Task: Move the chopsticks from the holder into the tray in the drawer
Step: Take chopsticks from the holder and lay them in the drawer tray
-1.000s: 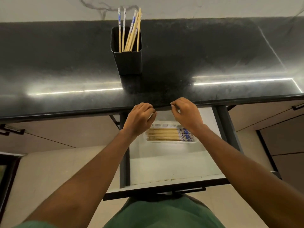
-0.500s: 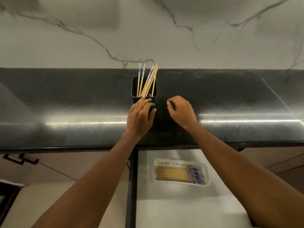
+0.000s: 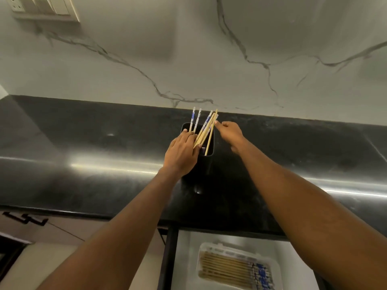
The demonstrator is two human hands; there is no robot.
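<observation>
A black square holder (image 3: pixel 210 150) stands on the dark countertop (image 3: pixel 94 164) with several chopsticks (image 3: pixel 196 120) sticking up out of it, wooden with blue-and-white tops. My left hand (image 3: pixel 181 153) rests on the holder's near-left rim, thumb and fingers closed around a leaning bundle of the sticks. My right hand (image 3: pixel 230 133) reaches in from the right and pinches the top of the rightmost chopstick (image 3: pixel 211 135). Below the counter the drawer (image 3: pixel 186 258) is open. Its white tray (image 3: pixel 276 266) holds several chopsticks (image 3: pixel 226 268) lying flat.
A marble-patterned wall rises behind the counter, with a switch plate (image 3: pixel 41 7) at the top left. Closed cabinet fronts with a dark handle (image 3: pixel 25 219) sit left of the drawer. My forearms cross the counter's front edge.
Both hands moved forward from in front of the holder onto the chopsticks. The left closed around a bundle and the right pinched one top. The view tilted up toward the wall.
</observation>
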